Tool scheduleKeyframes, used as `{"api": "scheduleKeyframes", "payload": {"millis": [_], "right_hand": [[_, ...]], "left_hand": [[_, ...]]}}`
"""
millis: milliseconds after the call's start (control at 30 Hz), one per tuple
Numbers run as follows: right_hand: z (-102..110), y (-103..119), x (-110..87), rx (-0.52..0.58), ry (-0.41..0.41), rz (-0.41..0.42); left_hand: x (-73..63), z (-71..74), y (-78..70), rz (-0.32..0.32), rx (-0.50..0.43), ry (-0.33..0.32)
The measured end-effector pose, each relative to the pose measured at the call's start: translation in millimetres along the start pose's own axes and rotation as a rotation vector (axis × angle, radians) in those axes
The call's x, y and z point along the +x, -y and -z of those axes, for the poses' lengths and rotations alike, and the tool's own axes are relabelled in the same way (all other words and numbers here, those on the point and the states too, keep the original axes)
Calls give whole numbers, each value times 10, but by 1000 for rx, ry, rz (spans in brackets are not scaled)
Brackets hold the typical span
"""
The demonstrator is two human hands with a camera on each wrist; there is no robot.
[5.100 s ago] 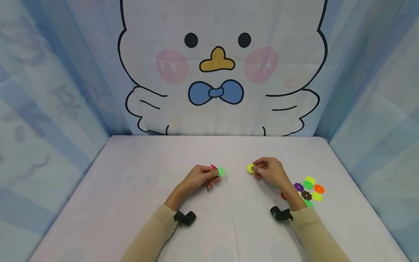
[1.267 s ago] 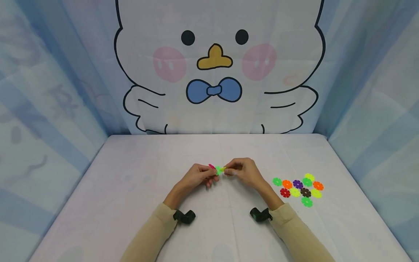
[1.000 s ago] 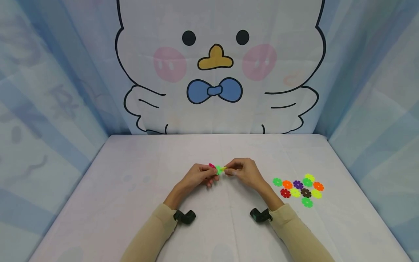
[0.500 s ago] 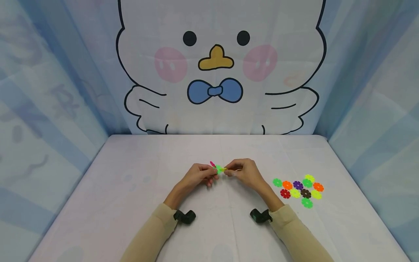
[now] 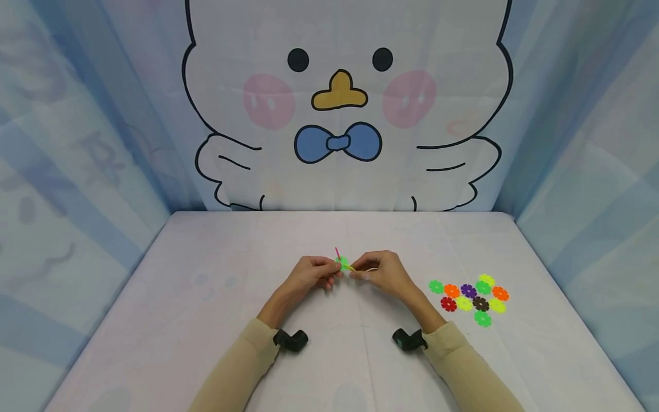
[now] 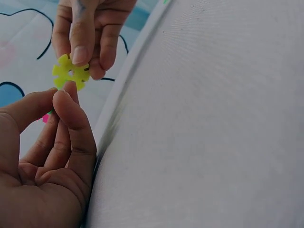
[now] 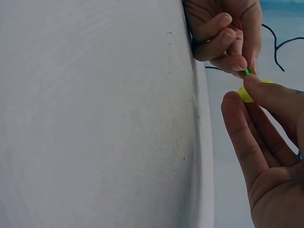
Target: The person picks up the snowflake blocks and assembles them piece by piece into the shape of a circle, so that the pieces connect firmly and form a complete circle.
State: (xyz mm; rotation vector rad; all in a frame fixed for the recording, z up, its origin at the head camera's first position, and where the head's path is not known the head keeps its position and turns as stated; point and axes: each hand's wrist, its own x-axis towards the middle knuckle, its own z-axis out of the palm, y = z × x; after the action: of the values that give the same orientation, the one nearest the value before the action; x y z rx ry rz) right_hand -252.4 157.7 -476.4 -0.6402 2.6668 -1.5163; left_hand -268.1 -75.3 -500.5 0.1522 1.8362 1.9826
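Between thumb and fingers my left hand [image 5: 315, 272] pinches a green notched plastic disc [image 5: 342, 263]. A pink disc [image 5: 337, 253], seen nearly edge-on, stands up from the green one's far side. My right hand [image 5: 381, 270] pinches a yellow notched disc [image 6: 71, 73], whose slots and small centre hole show in the left wrist view. The yellow disc meets the green one's right edge, and the fingertips of both hands are close together. In the right wrist view the yellow disc [image 7: 245, 95] sits under the right thumb, and only a sliver of green shows by the left fingertips.
Several loose notched discs lie flat on the table to the right, among them a red disc [image 5: 448, 304], a purple disc [image 5: 468, 290], a brown disc [image 5: 481, 304] and a green disc [image 5: 483, 319]. The white-covered table [image 5: 231, 320] ends at a curtain with a cartoon bird.
The right hand came left from beside the loose discs, bringing the yellow disc against the green one. Lately the joined discs have tilted, the pink one turning edge-on and upward.
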Motion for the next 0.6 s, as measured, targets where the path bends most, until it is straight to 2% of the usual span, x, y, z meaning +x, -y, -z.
{"api": "scheduleKeyframes", "payload": {"millis": [167,400,600], "right_hand": [[-7,6,-6,2,0,-11],[9,30,-24,-31,35,-39],[189,-26,-85,-101,65,-49]], "left_hand": [[-6,-5,-18,18,-25,-16],[-17,0,-14,-5,-25,-12],[-18,5,-10,10,-19,-23]]}}
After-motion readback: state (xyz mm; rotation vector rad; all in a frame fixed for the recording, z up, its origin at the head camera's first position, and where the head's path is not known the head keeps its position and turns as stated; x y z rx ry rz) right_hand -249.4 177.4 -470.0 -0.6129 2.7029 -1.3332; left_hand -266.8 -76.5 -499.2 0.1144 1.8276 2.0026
